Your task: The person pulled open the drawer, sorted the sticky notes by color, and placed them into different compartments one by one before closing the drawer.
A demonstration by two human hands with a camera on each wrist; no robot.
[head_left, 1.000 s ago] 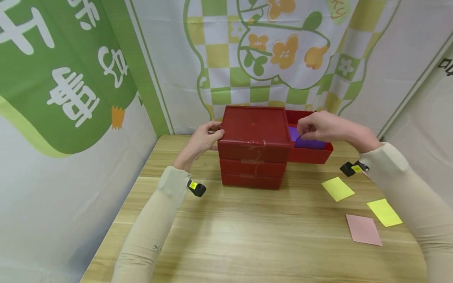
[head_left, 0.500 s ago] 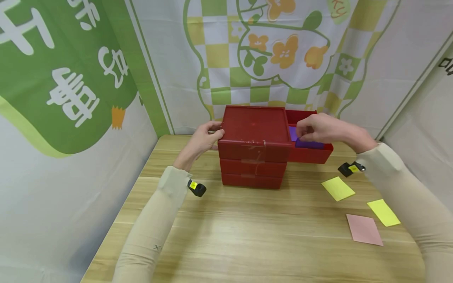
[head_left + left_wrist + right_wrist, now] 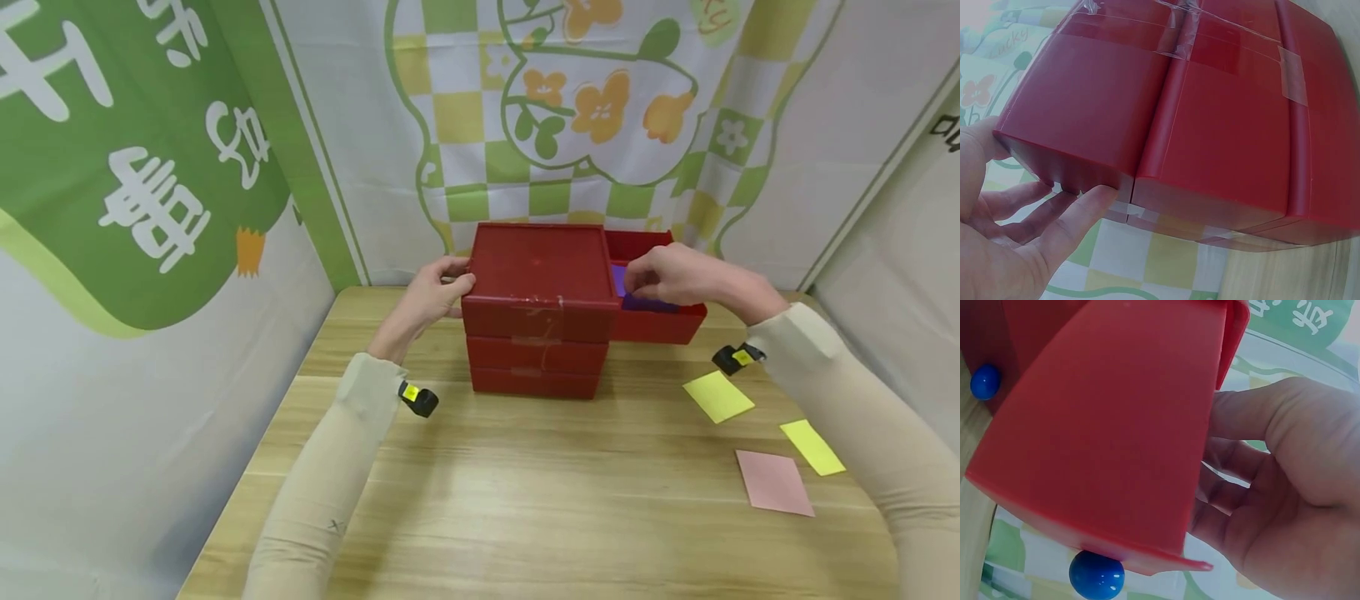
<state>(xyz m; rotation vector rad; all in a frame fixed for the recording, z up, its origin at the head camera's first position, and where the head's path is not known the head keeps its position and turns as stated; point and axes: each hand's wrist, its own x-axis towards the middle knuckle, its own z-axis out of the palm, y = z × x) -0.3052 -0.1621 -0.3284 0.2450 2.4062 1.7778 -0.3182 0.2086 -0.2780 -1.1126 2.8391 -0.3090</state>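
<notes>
A red drawer box (image 3: 536, 262) stands on the table, its top drawer (image 3: 652, 327) pulled out to the right. My left hand (image 3: 433, 293) steadies the box's left side, thumb at the top edge and fingers against the side wall, as the left wrist view shows. Over the open drawer, my right hand (image 3: 675, 273) dips in with bent fingers and pinches a dark purple sticky note (image 3: 643, 305). A lighter purple note (image 3: 618, 278) shows beside it inside. In the right wrist view the drawer wall (image 3: 1110, 425) hides the fingertips and the notes.
Two yellow sticky notes (image 3: 718, 397) and a pink one (image 3: 774, 482) lie on the table (image 3: 480, 517) at the right. Blue round knobs (image 3: 1097, 575) stick out from the drawer fronts. Clear tape (image 3: 1294, 75) crosses the box. A patterned cloth (image 3: 525, 125) hangs behind.
My right hand has shifted slightly left and lower in the drawer. The dark purple note, bent up at the front wall before, now sits lower. The left hand stays put.
</notes>
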